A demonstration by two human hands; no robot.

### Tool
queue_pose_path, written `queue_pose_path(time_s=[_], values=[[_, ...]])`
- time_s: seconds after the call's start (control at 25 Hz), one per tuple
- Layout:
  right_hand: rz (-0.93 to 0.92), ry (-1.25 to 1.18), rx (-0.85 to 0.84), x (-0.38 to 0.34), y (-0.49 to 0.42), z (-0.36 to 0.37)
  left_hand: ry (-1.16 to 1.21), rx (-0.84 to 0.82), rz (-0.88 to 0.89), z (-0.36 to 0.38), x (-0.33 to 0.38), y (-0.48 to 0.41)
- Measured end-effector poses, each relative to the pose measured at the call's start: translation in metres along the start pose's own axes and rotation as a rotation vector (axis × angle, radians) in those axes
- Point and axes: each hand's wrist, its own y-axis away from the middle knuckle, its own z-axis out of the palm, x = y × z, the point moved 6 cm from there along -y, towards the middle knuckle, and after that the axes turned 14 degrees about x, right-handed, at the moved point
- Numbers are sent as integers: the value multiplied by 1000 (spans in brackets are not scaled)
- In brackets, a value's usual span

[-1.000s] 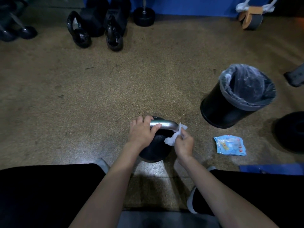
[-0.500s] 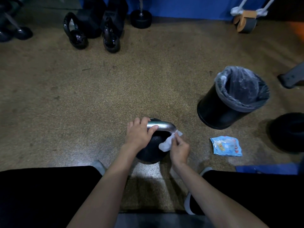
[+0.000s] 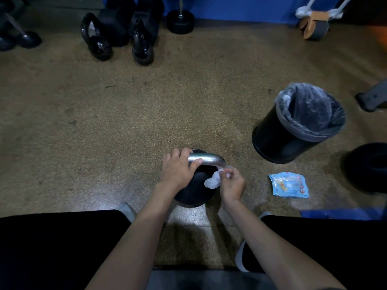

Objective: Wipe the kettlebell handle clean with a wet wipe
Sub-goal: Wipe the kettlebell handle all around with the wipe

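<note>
Right hand (image 3: 232, 185) pinches the wet wipe (image 3: 212, 182) against the right bend of the handle (image 3: 209, 160), lower centre of the frame.
Since a second ago the wipe has slid from the top of the bend down its right side, while the left hand (image 3: 178, 170) keeps gripping the left end. The handle is shiny bare silver, arching over the black kettlebell (image 3: 194, 193) on the speckled floor.

One wide-angle head view looks forward and down, close over the kettlebell (image 3: 194, 192) at lower centre, the floor (image 3: 146, 111) reaching a blue wall (image 3: 230, 7) at top.
</note>
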Motion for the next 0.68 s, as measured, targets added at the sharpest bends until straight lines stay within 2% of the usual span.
queue_pose_path(time_s=[0.16,0.4,0.56,0.68], values=[[-31,-35,50,-7,-8,-4,-7,-1,5,1,0,0],[-46,-40,7,-15,-9,-7,-16,4,11,1,-1,0],[-165,-36,-10,-40,-9,-9,-22,11,13,2,-1,-1],[-102,18,-42,-33,-12,-9,-23,7,14,1,-1,-2]])
